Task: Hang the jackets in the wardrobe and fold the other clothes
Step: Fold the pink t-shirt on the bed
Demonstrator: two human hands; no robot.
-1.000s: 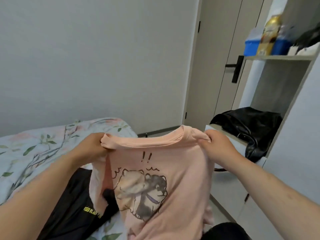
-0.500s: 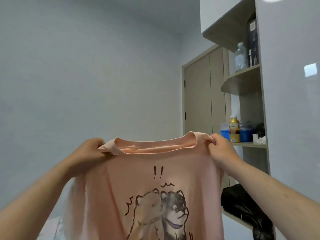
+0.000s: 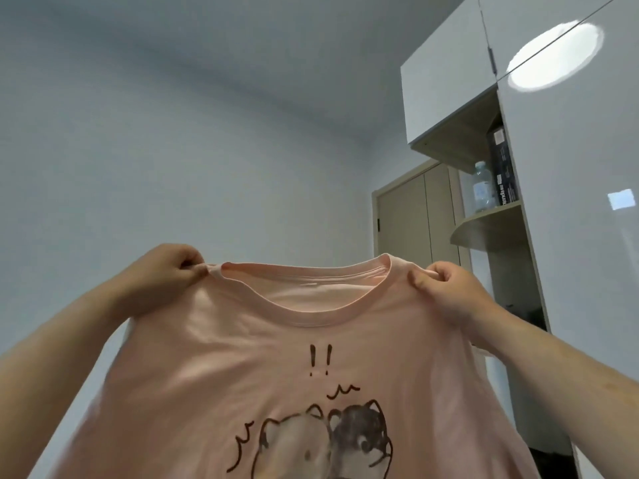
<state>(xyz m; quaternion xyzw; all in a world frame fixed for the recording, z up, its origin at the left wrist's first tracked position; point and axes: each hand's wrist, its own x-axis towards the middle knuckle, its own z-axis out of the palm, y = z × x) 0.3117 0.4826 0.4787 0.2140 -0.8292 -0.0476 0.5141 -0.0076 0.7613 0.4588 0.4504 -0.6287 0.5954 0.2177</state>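
I hold a pale pink cotton T-shirt with a cartoon dog print up in the air, my left hand and right hand each pinching a shoulder. It hangs lengthwise straight down below them, print toward me, neither hand nearer.

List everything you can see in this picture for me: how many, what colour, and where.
T-shirt: one, pink with a cartoon animal print, held up in the middle.
water bottle: one, clear, on the open shelf at right.
box: one, black, upright, just right of the bottle.
shelf: one, light wood, curved front, in the cupboard unit.
cupboard unit: one, glossy white, right side.
door: one, beige, behind the shirt.
left hand: one, pinches the shirt's shoulder on the left.
right hand: one, pinches the other shoulder.
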